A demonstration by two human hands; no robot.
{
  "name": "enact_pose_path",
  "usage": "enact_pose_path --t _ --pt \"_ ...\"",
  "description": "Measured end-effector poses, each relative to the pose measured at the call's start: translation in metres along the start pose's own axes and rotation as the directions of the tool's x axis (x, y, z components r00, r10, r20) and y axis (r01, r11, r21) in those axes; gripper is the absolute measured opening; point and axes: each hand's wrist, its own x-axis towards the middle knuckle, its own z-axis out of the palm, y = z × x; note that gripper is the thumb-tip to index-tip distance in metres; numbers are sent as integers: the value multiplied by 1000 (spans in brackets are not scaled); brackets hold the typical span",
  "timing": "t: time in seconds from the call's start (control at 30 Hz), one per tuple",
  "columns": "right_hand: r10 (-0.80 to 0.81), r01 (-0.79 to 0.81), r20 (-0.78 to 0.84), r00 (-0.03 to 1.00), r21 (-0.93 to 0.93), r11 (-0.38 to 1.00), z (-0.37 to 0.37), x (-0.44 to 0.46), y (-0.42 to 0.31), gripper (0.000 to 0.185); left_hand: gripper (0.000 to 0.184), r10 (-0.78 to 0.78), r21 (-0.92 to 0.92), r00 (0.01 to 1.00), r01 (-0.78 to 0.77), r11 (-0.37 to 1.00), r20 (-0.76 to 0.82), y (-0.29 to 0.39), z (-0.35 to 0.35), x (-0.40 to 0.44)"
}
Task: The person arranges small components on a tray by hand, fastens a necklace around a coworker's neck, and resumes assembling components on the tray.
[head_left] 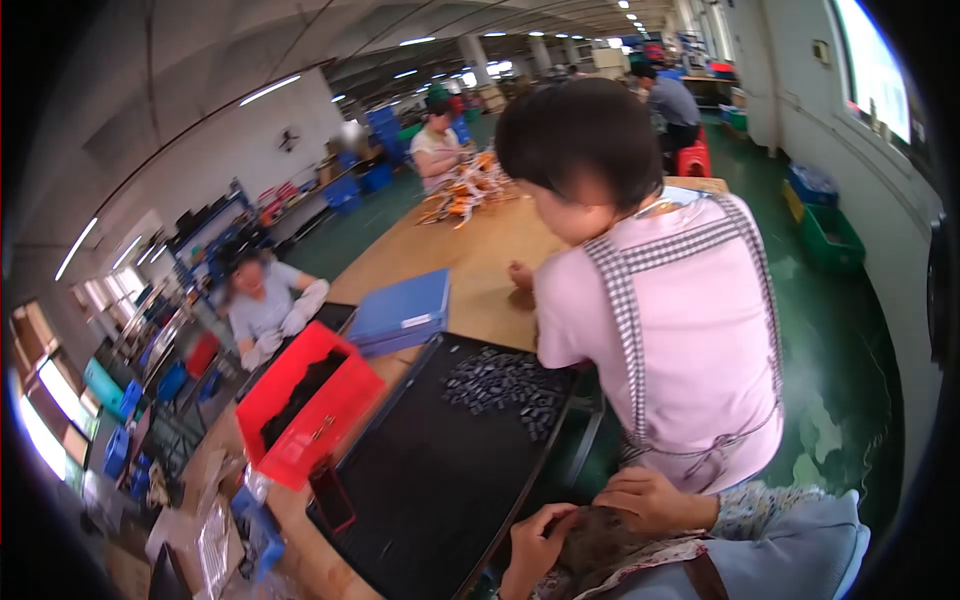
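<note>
Low in the head view, my left hand (pixel 540 545) is held over my lap with thumb and fingers pinched together. My right hand (pixel 650 502) lies close beside it, its fingers curled inward. What the fingers hold, if anything, is too small or hidden to make out. Brownish patterned cloth (pixel 600 545) shows beneath and between the hands. Left of them is a black tray (pixel 415 490) on the table, with many small dark parts (pixel 505 390) piled near its far right side. A red-edged phone (pixel 332 497) rests at the tray's left edge.
A red bin (pixel 350 395) with dark contents and blue boxes (pixel 400 310) stand on the wooden table (pixel 500 245). A co-worker in a checked-strap apron (pixel 700 330) sits close ahead. Another with white gloves (pixel 300 310) sits across. Orange-and-white items (pixel 470 190) lie at the far end.
</note>
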Motion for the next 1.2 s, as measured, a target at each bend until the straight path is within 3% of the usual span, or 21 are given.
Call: enact_pose_path --t 0.07,0.1,0.17,0.37,0.6,0.63,0.77,0.83,1.0,1.2 --pt "165 -175 85 983 136 975 28 -16 6 28 10 -43 -41 998 41 998 -47 -14 -1 -14" --pt "153 -166 91 984 151 975 38 -24 15 28 11 -82 -92 995 77 993 -55 -18 -5 -21" --pt "298 -306 78 951 136 942 50 -33 26 21 12 -138 -102 986 129 986 -91 -23 -16 -36" --pt "367 -369 45 929 98 924 49 -16 35 9 13 -245 -140 948 220 965 -201 -31 -36 -58" --pt "479 -508 214 851 113 854 82 -39 42 6 16 -47 230 908 155 961 -415 -20 -88 -50" --pt "529 -557 240 814 64 828 95 -60 55 6 17 36 296 890 113 948 -454 -24 -105 -47" --pt "631 -641 382 675 -119 758 134 -133 91 9 26 59 389 843 183 903 -535 -51 -157 -37" --pt "574 -596 343 744 -50 802 147 -141 96 12 29 131 617 876 214 757 -464 -66 -174 -29" --pt "542 -584 336 770 31 811 156 -122 98 11 34 92 725 887 306 618 -453 -104 -187 -6" --pt "579 -610 362 731 -34 792 147 -116 106 12 28 46 676 900 291 677 -433 -124 -188 7"
